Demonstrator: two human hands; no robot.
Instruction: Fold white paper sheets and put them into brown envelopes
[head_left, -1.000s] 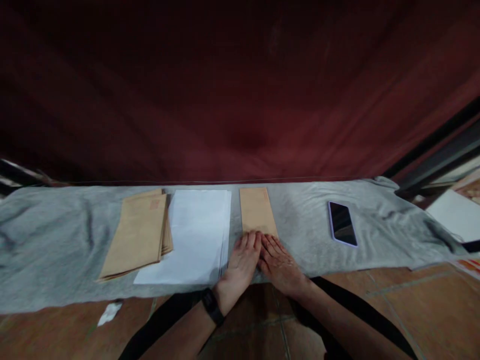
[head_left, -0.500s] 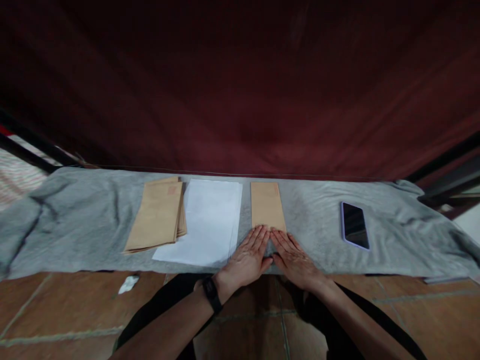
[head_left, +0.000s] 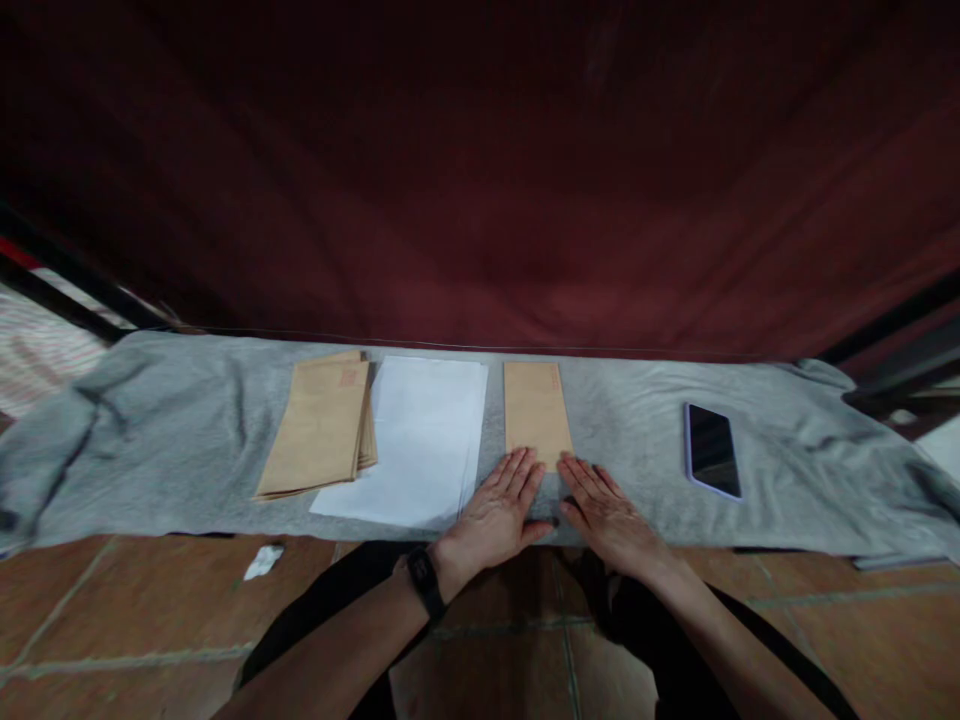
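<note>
A single brown envelope (head_left: pixel 536 405) lies flat on the grey cloth, its long side pointing away from me. On its near left corner rest the fingertips of my left hand (head_left: pixel 499 505), which is flat with the thumb stretched out. My right hand (head_left: pixel 611 510) lies flat at the near right corner, fingers extended and touching the envelope's edge. Neither hand grips anything. To the left are white paper sheets (head_left: pixel 427 430), partly covered by a fanned stack of brown envelopes (head_left: pixel 319 420) with red print on the top one.
A phone (head_left: pixel 712 450) in a purple case lies on the right part of the grey cloth (head_left: pixel 630 400). Behind it hangs a dark red curtain (head_left: pixel 480 200). A crumpled white scrap (head_left: pixel 263 562) is on the tiled floor (head_left: pixel 165 600) by the cloth's front edge.
My right hand has slid a little to the right, so a gap now shows between the two hands at the envelope's near edge. The envelope stays in place.
</note>
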